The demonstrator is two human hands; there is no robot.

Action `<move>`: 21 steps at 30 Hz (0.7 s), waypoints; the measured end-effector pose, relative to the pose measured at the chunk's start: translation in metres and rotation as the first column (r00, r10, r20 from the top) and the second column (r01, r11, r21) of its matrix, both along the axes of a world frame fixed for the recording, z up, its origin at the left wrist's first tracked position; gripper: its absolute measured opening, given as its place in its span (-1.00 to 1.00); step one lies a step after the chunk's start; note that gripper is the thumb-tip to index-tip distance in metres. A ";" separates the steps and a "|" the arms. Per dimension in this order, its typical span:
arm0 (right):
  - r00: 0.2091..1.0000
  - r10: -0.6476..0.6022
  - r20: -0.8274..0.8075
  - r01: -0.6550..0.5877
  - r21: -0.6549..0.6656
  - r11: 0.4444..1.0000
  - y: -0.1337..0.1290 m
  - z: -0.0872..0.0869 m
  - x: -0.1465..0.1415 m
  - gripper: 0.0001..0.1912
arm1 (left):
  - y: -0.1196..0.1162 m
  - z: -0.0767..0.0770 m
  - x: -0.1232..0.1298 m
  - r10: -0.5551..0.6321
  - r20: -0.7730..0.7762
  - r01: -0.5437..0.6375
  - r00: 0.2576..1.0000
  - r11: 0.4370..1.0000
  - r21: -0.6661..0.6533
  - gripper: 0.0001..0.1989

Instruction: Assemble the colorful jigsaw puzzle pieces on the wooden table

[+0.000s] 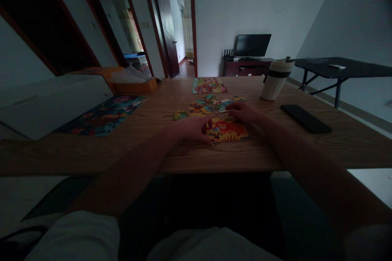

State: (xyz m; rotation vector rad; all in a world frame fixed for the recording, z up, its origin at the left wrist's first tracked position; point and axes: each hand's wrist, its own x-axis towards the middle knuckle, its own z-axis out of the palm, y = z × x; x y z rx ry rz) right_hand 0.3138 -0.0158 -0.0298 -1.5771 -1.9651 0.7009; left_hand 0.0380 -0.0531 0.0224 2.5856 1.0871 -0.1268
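Observation:
A partly joined jigsaw puzzle (231, 130), red and yellow, lies flat near the front of the wooden table (183, 159). At its left edge rests my left hand (196, 128), its thumb and fingers spread apart around the puzzle's side. My right hand (240, 112) reaches over the puzzle's far edge, fingertips down by the loose puzzle pieces (206, 107) heaped behind it. Whether those fingertips pinch a piece is too dark and small to make out. Farther back lies a colourful picture sheet (209, 85).
A white tumbler (277, 79) and a black phone-like slab (306, 118) are on the right. To the left stand a white box (58, 98) and an orange box (134, 87) with clear plastic in it, beside a dark blue picture sheet (105, 116).

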 end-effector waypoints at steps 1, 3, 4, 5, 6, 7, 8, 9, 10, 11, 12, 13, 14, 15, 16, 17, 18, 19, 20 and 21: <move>1.000 -0.004 -0.001 0.004 0.009 1.000 0.003 -0.003 0.002 -0.75 | -0.001 0.000 -0.001 0.001 0.002 -0.001 1.000 1.000 0.003 -0.33; 0.999 -0.001 0.032 -0.001 0.039 0.999 0.007 -0.005 0.005 -0.74 | -0.003 -0.001 -0.002 -0.006 0.011 0.006 1.000 1.000 -0.004 -0.36; 0.998 0.006 0.055 -0.009 0.052 0.999 0.008 -0.005 0.005 -0.75 | -0.003 -0.002 -0.002 -0.010 0.017 0.011 1.000 1.000 -0.013 -0.36; 0.997 0.013 0.074 -0.018 0.063 0.998 0.008 -0.005 0.006 -0.75 | -0.003 -0.002 -0.001 -0.012 0.022 0.012 1.000 1.000 -0.021 -0.35; 0.996 0.016 0.088 -0.022 0.069 0.997 0.008 -0.004 0.006 -0.76 | -0.002 -0.002 -0.001 -0.010 0.024 0.010 1.000 1.000 -0.026 -0.33; 0.995 0.016 0.096 -0.023 0.072 0.997 0.007 -0.004 0.006 -0.77 | -0.002 -0.003 -0.001 -0.003 0.021 0.004 1.000 1.000 -0.029 -0.31; 0.995 0.016 0.098 -0.023 0.073 0.997 0.006 -0.003 0.007 -0.77 | -0.001 -0.003 -0.001 0.006 0.016 -0.006 1.000 1.000 -0.030 -0.30; 0.995 0.015 0.097 -0.022 0.073 0.997 0.005 -0.002 0.007 -0.77 | -0.001 -0.002 -0.001 0.018 0.009 -0.018 1.000 0.999 -0.032 -0.30; 0.995 0.013 0.094 -0.020 0.076 0.997 0.004 -0.002 0.007 -0.77 | -0.001 -0.002 -0.001 0.028 0.003 -0.028 1.000 0.999 -0.038 -0.31; 0.996 0.013 0.090 -0.020 0.080 0.997 0.003 -0.001 0.007 -0.77 | 0.000 -0.002 -0.001 0.033 0.000 -0.033 0.999 0.998 -0.046 -0.32; 0.996 0.016 0.086 -0.024 0.086 0.996 0.002 -0.001 0.007 -0.76 | 0.000 -0.002 -0.002 0.035 -0.002 -0.035 0.999 0.998 -0.057 -0.32; 0.996 0.019 0.082 -0.027 0.092 0.995 0.001 0.000 0.007 -0.75 | 0.001 -0.001 -0.002 0.035 -0.004 -0.036 0.999 0.997 -0.069 -0.31; 0.996 0.018 0.083 -0.026 0.093 0.995 0.000 0.001 0.007 -0.73 | 0.001 -0.001 -0.003 0.035 -0.009 -0.036 0.999 0.996 -0.080 -0.30; 0.996 0.012 0.087 -0.020 0.089 0.996 0.000 0.001 0.007 -0.72 | 0.001 -0.001 -0.004 0.035 -0.016 -0.036 0.999 0.995 -0.091 -0.30; 0.996 0.003 0.092 -0.011 0.083 0.996 -0.001 0.002 0.006 -0.71 | 0.002 -0.001 -0.004 0.035 -0.022 -0.037 0.999 0.994 -0.100 -0.29; 0.995 -0.008 0.100 0.000 0.079 0.997 -0.001 0.002 0.006 -0.70 | 0.002 -0.001 -0.005 0.037 -0.030 -0.040 0.999 0.993 -0.109 -0.29; 0.994 -0.016 0.107 0.008 0.075 0.997 -0.001 0.002 0.006 -0.69 | 0.001 0.000 -0.005 0.038 -0.037 -0.042 0.999 0.992 -0.118 -0.29; 0.993 -0.021 0.114 0.012 0.074 0.997 -0.001 0.002 0.007 -0.69 | 0.001 0.001 -0.005 0.038 -0.040 -0.043 0.998 0.991 -0.125 -0.29; 0.993 -0.020 0.119 0.011 0.074 0.997 0.000 0.002 0.007 -0.69 | 0.000 0.002 -0.005 0.040 -0.041 -0.045 0.998 0.991 -0.128 -0.29; 0.993 -0.017 0.120 0.008 0.074 0.997 0.000 0.001 0.007 -0.70 | 0.000 0.003 -0.005 0.043 -0.043 -0.048 0.998 0.991 -0.127 -0.30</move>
